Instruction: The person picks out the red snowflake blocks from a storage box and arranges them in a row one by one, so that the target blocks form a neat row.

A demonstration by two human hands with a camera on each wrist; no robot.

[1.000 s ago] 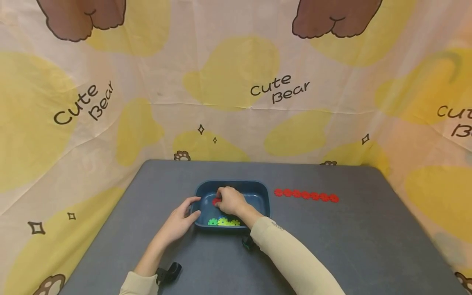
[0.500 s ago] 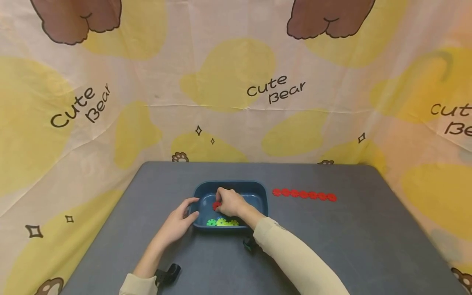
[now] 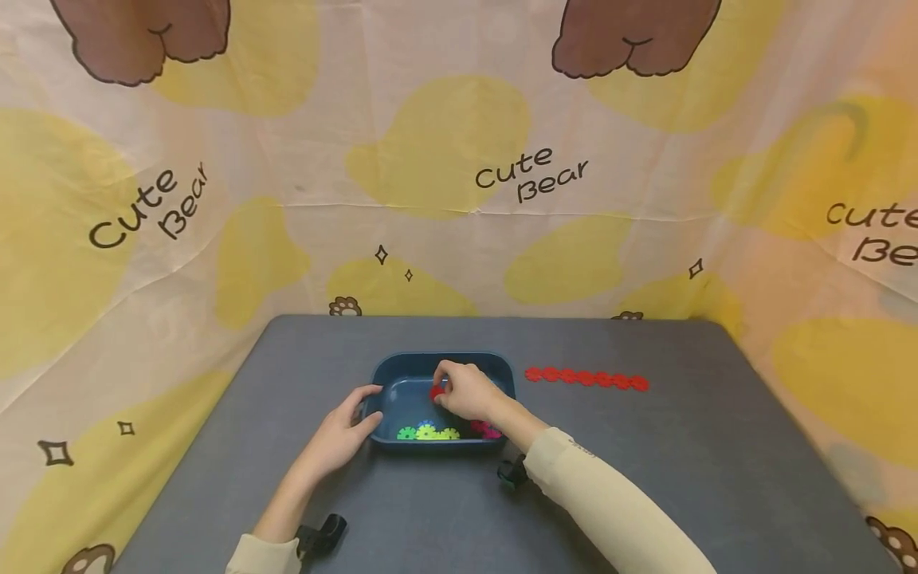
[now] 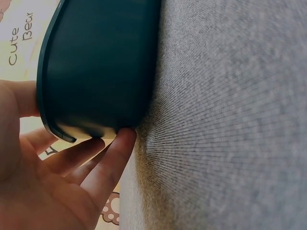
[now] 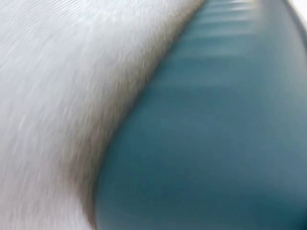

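A dark blue-green tray (image 3: 402,446) stands on the grey table in the head view. My left hand (image 3: 339,437) holds its left end; in the left wrist view the thumb lies at the rim while other fingers press the outside of the wall. Inside the tray, my right hand (image 3: 469,392) pinches a red notched plastic disc (image 3: 436,393) between thumb and fingers. Green (image 3: 406,433), yellow (image 3: 426,433) and pink (image 3: 491,431) notched discs lie along the tray's near side, partly hidden by its wall. The right wrist view shows only the blurred tray wall (image 5: 201,143).
Right of the tray, several red notched discs form a row (image 3: 586,379) on the table (image 3: 645,462). A printed cloth (image 3: 430,159) hangs behind and at both sides of the table. Each wrist carries a black camera.
My right hand has moved slightly to the right inside the tray with the red disc, uncovering the pink discs. The left hand stays at the tray's end. The head view has shifted a little.
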